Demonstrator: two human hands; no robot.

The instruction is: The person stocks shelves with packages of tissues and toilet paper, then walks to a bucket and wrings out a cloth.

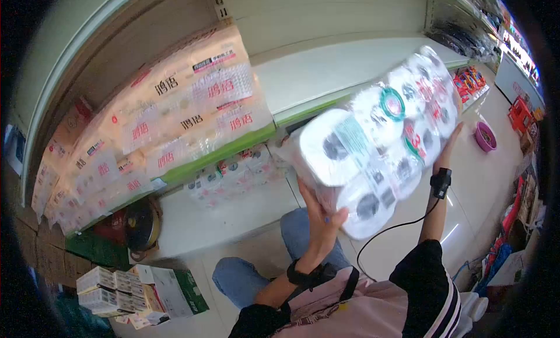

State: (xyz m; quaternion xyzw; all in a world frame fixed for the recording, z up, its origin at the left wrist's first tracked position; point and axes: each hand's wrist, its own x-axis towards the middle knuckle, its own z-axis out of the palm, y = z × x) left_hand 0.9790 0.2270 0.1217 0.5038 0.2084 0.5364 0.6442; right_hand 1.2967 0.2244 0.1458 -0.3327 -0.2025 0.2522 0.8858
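A large clear-wrapped pack of toilet paper rolls [379, 142] is held up in front of the shelf, tilted with its far end toward the upper right. My left hand [319, 215] grips its near end from below, the thumb on the wrap and the other fingers partly behind the pack. My right hand [450, 146] is wrapped round the right side near the far end, its fingertips mostly hidden. Behind the pack runs a white shelf board [326, 64] with a green front strip. Peach-coloured tissue packs [175, 99] are stacked on the shelf to the left.
Another toilet roll pack [233, 174] lies on the lower shelf. A round pan [143, 228] stands at its left end. An open carton [175, 291] and stacked boxes [114, 291] are on the floor at lower left. A pink basin [485, 137] sits on the tiles at right.
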